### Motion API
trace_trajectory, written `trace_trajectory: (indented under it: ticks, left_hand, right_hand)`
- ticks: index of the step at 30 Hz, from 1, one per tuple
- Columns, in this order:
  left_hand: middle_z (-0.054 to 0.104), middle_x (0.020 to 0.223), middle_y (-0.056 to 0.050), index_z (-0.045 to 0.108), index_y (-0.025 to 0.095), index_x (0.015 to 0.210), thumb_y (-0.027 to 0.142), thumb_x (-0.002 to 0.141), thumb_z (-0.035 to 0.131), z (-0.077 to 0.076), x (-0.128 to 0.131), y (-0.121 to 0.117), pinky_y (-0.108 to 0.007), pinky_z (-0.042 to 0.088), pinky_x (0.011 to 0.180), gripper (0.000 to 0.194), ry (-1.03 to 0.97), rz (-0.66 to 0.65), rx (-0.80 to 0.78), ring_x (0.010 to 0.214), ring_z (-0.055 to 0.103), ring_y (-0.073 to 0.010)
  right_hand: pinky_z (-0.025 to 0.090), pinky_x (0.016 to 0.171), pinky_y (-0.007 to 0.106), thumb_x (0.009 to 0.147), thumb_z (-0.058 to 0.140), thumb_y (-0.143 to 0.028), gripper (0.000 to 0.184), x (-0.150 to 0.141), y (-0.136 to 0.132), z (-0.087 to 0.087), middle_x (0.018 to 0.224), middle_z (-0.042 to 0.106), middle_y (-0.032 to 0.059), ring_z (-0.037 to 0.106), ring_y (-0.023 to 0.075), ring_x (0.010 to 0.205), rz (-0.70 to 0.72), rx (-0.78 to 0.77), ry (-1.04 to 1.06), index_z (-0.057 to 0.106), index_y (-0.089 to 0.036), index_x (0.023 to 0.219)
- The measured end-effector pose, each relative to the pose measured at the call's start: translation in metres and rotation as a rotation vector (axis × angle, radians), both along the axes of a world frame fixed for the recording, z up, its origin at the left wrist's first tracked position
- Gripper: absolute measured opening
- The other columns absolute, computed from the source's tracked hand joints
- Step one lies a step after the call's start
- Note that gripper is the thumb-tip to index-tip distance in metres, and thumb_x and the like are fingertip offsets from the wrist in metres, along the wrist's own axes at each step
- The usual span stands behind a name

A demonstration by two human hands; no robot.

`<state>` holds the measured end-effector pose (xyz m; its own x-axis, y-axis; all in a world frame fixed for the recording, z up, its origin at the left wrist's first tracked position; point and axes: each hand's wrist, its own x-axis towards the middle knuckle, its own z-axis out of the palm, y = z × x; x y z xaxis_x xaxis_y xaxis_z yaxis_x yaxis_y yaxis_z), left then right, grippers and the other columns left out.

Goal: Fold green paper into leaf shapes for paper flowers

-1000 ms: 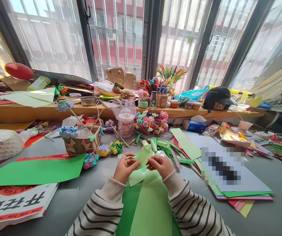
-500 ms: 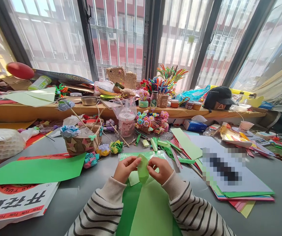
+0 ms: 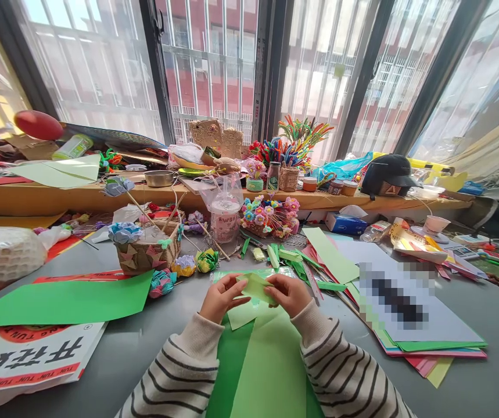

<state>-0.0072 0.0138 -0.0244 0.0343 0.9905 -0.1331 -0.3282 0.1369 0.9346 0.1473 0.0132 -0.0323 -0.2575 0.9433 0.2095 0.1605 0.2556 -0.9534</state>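
A small folded piece of light green paper (image 3: 255,288) is held between both hands just above the grey table (image 3: 144,348). My left hand (image 3: 219,299) pinches its left end with thumb and fingers. My right hand (image 3: 291,293) grips its right end, fingers curled. Beneath the hands lie light green sheets (image 3: 270,366) over a darker green sheet (image 3: 227,371). Striped sleeves cover both forearms.
A large green sheet (image 3: 66,302) lies to the left beside a printed bag (image 3: 27,360). A paper basket with origami flowers (image 3: 144,249) stands behind it. A stack of coloured paper (image 3: 406,313) sits on the right. Cut green strips (image 3: 293,261) and craft clutter fill the back shelf (image 3: 57,200).
The green piece stood upright between the hands half a second ago; now it is turned flat and horizontal, gripped at both ends. Earlier it was larger and raised.
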Motion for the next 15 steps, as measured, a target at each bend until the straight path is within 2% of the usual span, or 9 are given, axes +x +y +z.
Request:
trace_trajectory:
  ticks: [5,11,15]
  left_hand:
    - [0.061,0.061,0.0,0.062,0.012,0.063,0.026,0.044,0.068,0.0032,-0.0048,0.0008,-0.018,0.047,0.051,0.024,0.098,0.021,0.017,0.058,0.054,-0.0101]
    - [0.061,0.057,0.001,0.062,0.014,0.061,0.026,0.043,0.068,0.0028,-0.0059,0.0012,-0.019,0.047,0.051,0.023,0.139,0.066,0.033,0.057,0.054,-0.0108]
    - [0.06,0.056,0.001,0.062,0.013,0.06,0.027,0.041,0.069,-0.0002,-0.0027,0.0022,-0.021,0.048,0.049,0.024,0.129,0.071,0.068,0.054,0.053,-0.011]
  right_hand:
    - [0.038,0.033,0.018,0.061,0.054,-0.033,0.019,0.0038,0.0025,0.001,0.05,0.05,-0.0034,0.046,0.0065,0.035,-0.016,-0.046,0.015,0.054,-0.015,0.068]
    - [0.039,0.032,0.017,0.061,0.055,-0.035,0.025,0.0081,0.0071,0.0015,0.051,0.054,-0.0019,0.048,0.0067,0.036,-0.052,-0.063,0.103,0.056,-0.013,0.074]
    - [0.037,0.03,0.016,0.059,0.057,-0.034,0.024,0.0093,0.0086,0.0005,0.049,0.054,-0.0016,0.047,0.0058,0.034,-0.1,-0.054,0.156,0.059,-0.013,0.071]
